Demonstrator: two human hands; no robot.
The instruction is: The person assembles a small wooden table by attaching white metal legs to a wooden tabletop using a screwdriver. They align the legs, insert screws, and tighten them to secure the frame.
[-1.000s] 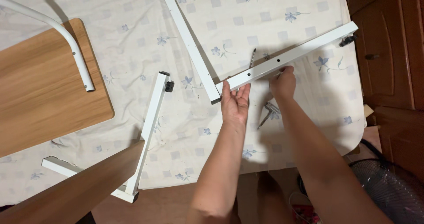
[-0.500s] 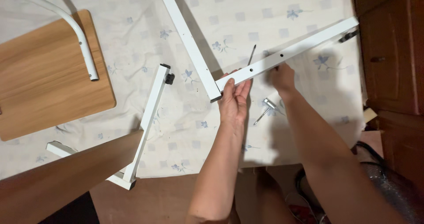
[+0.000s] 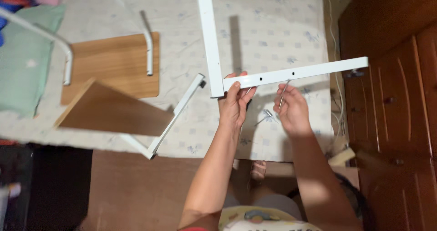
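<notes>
A white L-shaped metal frame lies over a patterned sheet, one bar running up and one bar running right with small holes in it. My left hand grips the horizontal bar close to the corner joint. My right hand sits just below that bar and holds a thin metal hex key upright in its fingers. A small bolt lies on the sheet between my two hands.
A wooden board with white tube legs lies at left. A second wooden panel on a white bracket tilts over the bed edge. A dark wooden cabinet stands at right, a green pillow at far left.
The view has swung so the frame sits higher and more level. My right hand has dropped from the bar and now holds the hex key below it. My left hand keeps its grip.
</notes>
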